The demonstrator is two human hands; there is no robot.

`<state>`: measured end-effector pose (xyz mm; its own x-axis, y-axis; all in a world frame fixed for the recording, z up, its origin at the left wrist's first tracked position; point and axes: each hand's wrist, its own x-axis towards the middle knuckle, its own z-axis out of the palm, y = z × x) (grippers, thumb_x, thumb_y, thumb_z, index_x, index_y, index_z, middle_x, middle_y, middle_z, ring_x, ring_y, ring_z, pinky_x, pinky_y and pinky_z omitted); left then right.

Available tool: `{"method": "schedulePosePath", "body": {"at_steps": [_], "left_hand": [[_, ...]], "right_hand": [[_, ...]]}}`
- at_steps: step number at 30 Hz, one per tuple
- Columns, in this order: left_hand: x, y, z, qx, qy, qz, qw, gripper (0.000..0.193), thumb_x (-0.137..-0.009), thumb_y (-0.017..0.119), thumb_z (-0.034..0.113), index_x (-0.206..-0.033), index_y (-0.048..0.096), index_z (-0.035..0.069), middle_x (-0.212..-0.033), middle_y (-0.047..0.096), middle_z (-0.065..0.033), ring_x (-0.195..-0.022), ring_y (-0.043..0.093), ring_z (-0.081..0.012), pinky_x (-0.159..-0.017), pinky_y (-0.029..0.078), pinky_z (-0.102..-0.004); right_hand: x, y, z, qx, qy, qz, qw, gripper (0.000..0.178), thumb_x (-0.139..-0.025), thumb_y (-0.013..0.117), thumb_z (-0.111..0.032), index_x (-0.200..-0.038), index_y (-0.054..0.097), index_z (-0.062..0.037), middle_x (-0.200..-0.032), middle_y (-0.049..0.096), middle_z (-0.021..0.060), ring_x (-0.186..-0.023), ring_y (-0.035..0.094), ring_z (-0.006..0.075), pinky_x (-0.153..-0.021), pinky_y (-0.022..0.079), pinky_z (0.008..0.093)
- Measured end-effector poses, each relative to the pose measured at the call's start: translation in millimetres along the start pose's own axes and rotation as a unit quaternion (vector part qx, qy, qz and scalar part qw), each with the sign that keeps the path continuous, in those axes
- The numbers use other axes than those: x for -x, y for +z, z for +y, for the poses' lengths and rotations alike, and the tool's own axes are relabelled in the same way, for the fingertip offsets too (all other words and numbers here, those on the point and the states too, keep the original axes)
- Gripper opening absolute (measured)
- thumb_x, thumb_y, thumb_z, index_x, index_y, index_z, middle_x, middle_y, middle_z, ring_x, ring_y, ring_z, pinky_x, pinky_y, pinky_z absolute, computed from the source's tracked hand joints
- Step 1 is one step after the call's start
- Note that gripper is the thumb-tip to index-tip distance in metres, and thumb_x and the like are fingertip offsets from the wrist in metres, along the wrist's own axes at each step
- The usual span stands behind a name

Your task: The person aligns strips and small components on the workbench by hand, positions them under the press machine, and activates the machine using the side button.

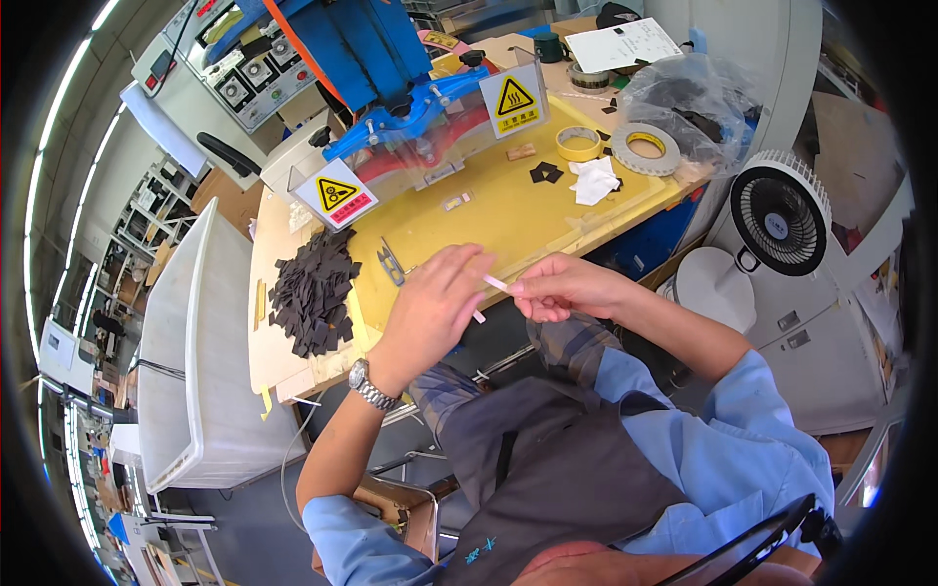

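Note:
A narrow white strip (495, 283) spans the gap between my two hands, just off the table's near edge. My right hand (567, 286) pinches it between thumb and forefinger, with the other fingers curled. My left hand (440, 308) is closed around the strip's other part, and a short white end pokes out below it. Its fingertips are smeared by motion. Beyond my left hand lie grey thread snips (391, 262) on the yellow work surface (430, 227). A heap of small black pieces (315, 291) is to the left of them.
A blue press (371, 49) with clear guards and warning signs stands over the table. At right are a yellow tape roll (578, 144), a white tape roll (646, 148), white scraps (593, 181) and a plastic bag (684, 103). A fan (779, 220) stands right; a white bin (186, 361), left.

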<state>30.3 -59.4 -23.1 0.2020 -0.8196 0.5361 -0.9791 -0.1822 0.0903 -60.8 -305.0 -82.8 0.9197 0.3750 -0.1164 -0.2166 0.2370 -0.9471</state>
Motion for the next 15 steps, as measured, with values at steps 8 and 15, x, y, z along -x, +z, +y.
{"method": "schedulePosePath", "body": {"at_steps": [8,15], "left_hand": [[1,5,-15,-0.066,0.082,-0.029,0.994,0.028,-0.088,0.073,0.002,-0.115,0.070,-0.003,-0.109,0.075,-0.0167,-0.103,0.072,-0.0355,-0.095,0.057,-0.0470],[11,17,-65,-0.076,-0.010,-0.021,0.997,0.015,-0.092,0.068,0.002,-0.107,0.070,0.000,-0.114,0.076,-0.0164,-0.106,0.073,-0.0365,-0.093,0.059,-0.0472]], "right_hand": [[-19,-12,-19,0.086,0.016,-0.065,0.994,0.051,-0.113,0.063,-0.044,-0.078,0.072,-0.0074,-0.061,0.063,-0.0004,-0.053,0.056,0.0031,-0.049,0.038,0.0198],[-63,-52,-30,0.487,-0.197,0.194,0.828,0.040,-0.108,0.068,-0.033,-0.086,0.075,-0.0010,-0.071,0.073,0.0092,-0.061,0.069,0.0235,-0.059,0.052,0.0354]]}}
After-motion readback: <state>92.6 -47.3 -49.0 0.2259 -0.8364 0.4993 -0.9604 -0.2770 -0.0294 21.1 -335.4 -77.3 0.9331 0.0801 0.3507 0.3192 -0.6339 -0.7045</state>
